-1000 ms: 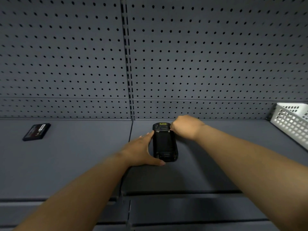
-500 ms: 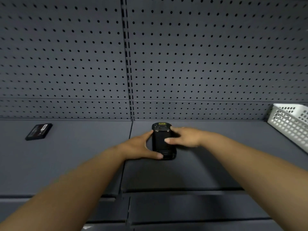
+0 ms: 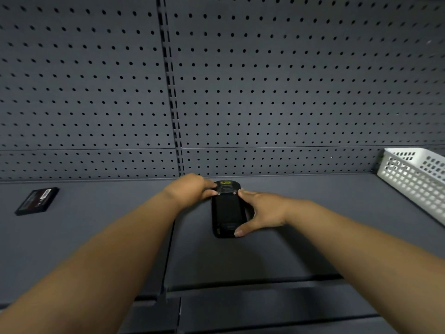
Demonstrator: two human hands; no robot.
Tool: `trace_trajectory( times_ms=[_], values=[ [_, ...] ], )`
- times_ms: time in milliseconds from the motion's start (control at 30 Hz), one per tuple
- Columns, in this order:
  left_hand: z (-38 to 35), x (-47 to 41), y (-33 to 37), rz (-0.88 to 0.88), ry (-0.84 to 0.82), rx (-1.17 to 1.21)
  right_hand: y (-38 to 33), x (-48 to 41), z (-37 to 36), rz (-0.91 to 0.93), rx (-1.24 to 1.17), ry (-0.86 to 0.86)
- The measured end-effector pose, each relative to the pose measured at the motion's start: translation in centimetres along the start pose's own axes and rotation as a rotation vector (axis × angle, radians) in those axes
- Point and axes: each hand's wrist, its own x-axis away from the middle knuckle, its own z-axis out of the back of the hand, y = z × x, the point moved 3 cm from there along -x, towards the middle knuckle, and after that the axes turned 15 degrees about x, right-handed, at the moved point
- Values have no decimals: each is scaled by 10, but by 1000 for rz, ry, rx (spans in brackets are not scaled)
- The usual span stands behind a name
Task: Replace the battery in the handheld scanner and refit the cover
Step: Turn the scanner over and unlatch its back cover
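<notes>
A flat black battery point(image 3: 37, 200), rectangular with a printed label on its face, lies alone near the left edge of a matte dark-grey metal shelf point(image 3: 96, 237), well apart from everything else. Moving right, the left hand point(image 3: 190, 189) reaches in over the seam between two shelf panels, its fingers curled against the far left corner of a handheld scanner point(image 3: 227, 209); whether they pinch it or merely press cannot be told. The scanner, a smooth black slab with rounded ends (a small yellow label sits at its far tip), lies flat at the middle of the shelf, close to the back edge, with its dark back cover facing up. The right hand point(image 3: 262, 213) clasps its right side, index finger on the upper right corner and thumb hooked at the near end, fingers closed around the casing. A white plastic basket point(image 3: 419, 179) with a lattice wall stands at the right edge of the shelf, partly cut off by the frame. Behind everything rises a grey perforated back panel point(image 3: 289, 92), split by a slotted upright.
</notes>
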Motion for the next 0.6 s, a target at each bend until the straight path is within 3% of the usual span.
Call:
trace_trajectory(
  times_ms=[200, 600],
  values=[
    [0, -5, 1, -21, -44, -203, 1, -2, 0, -2, 17, 7],
    [-4, -7, -2, -76, -1, -248, 1, -3, -1, -6, 35, 8]
  ],
)
